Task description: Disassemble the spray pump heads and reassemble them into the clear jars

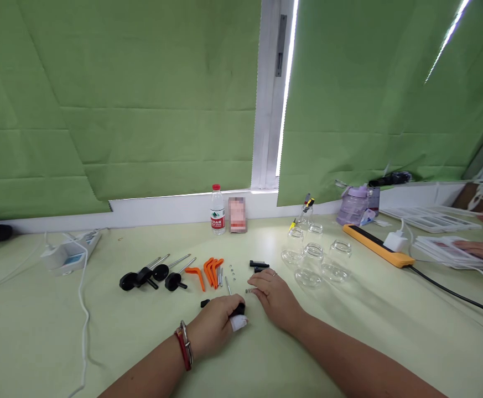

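Far edge: a water bottle point(217, 210) and a blurred card point(237, 214) are standing side by side against the white sill, below the green blinds.
Left of the work: four black wheels with metal stems point(154, 274) are lying in a row; a white power strip point(72, 252) is trailing its cable toward the near edge.
Middle row: orange L-shaped keys point(209, 271), a metal pin point(227, 284) and a black toothed part point(258, 265) are lying just beyond both hands.
Right of the work: clear glass jars point(316, 260) are clustering near the right hand, one of the far jars holding a screwdriver point(305, 212); an orange power strip point(376, 246) is running diagonally behind them.
Far right: a co-worker's hands point(478, 251) are resting on white trays, well apart from the wearer's.
Obstruction: nothing is lying between the two hands and their parts.
Left hand point(220, 321): it is curling closed around a small black part point(240, 308), with one white-wrapped fingertip showing below it.
Right hand point(277, 297): it is lying flat, fingers loosely spread and pointing left.
Spring point(250, 291): it is lying on the table at the right hand's fingertips, just beyond the left hand's knuckles; whether it is being touched cannot be told.
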The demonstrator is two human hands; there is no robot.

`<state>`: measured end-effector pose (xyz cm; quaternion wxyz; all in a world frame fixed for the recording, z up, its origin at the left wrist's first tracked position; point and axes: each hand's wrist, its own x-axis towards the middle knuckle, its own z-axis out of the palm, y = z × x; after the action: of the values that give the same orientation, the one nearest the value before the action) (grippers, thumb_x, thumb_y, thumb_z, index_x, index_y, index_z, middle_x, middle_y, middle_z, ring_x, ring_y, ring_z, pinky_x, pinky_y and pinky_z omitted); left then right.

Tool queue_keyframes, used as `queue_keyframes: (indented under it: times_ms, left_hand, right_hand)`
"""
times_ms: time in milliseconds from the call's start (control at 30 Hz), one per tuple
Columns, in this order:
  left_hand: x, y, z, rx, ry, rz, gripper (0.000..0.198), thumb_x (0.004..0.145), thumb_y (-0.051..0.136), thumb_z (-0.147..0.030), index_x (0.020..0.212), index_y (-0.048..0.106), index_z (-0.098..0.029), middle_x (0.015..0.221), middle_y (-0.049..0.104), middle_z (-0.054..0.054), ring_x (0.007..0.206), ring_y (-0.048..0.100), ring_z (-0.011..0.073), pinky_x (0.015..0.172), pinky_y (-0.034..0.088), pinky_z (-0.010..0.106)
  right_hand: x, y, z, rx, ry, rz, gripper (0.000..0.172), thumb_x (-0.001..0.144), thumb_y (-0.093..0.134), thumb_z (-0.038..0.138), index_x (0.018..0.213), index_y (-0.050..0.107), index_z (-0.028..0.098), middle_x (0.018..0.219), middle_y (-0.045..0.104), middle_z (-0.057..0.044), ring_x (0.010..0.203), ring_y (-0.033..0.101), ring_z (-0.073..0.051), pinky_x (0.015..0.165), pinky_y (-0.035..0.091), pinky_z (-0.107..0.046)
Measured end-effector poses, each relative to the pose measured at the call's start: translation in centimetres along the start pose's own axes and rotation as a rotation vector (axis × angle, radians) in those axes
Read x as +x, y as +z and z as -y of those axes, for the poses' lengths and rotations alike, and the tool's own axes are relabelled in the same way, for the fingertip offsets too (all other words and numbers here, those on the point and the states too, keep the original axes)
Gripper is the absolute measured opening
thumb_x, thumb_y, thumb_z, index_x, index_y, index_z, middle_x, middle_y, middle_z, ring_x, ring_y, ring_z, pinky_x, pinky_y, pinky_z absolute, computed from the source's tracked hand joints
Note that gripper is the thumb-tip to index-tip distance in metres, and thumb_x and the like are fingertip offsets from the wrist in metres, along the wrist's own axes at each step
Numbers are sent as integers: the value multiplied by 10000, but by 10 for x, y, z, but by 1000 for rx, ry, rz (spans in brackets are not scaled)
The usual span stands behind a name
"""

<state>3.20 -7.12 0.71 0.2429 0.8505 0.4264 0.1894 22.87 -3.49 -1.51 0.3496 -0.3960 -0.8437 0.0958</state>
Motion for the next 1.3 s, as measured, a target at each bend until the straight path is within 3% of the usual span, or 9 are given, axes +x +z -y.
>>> queue_keyframes:
  times_ms: [133,233,333,467,600,833,1300]
  left_hand:
    - [0,-1,-1,1,-8,2,94,831,462,-282,784,479,-202,756,544,-12,681,454,135,584,345,221]
    - [-1,-1,-2,3,-13,7,92,828,465,-281,783,477,-202,751,542,-12,680,452,135,588,349,221]
    - [0,-1,-2,7,-16,6,90,826,465,-278,784,476,-200,752,543,-11,678,453,135,591,355,221]
    - [0,0,-1,10,-4,-1,72,824,461,-260,791,483,-199,752,551,-11,669,457,134,591,366,221]
    - [0,2,1,0,11,-13,87,829,467,-264,829,519,-195,771,584,6,678,490,148,611,393,237]
    - [1,3,0,-103,75,-27,216,874,443,-332,961,576,-187,899,647,49,764,569,179,699,438,266]
    - [0,1,-3,-123,73,-39,244,875,452,-342,1015,582,-190,941,662,57,802,585,183,726,455,269]
  right_hand:
    - [0,6,-7,-171,-6,172,251,796,492,57,879,678,204,834,678,-54,840,539,-210,772,385,-351]
    - [0,7,-4,-237,-23,201,263,808,459,49,838,672,200,754,662,-46,742,542,-186,723,378,-338]
    - [-1,5,0,-208,-25,119,273,817,435,47,921,642,192,829,656,-55,776,555,-189,722,404,-331]
    - [-4,-1,11,-61,-121,-130,262,855,433,99,1070,556,186,985,627,-85,891,556,-202,777,448,-348]
    - [-11,-5,29,101,-238,-259,277,845,468,100,1099,507,204,956,610,-74,894,559,-186,777,474,-326]
    - [-15,-3,39,248,-258,-193,265,842,484,99,1080,495,215,931,602,-58,863,557,-163,770,487,-303]
    - [-11,-2,35,230,-209,-105,224,850,456,103,1036,502,219,920,602,-49,855,541,-167,768,473,-315]
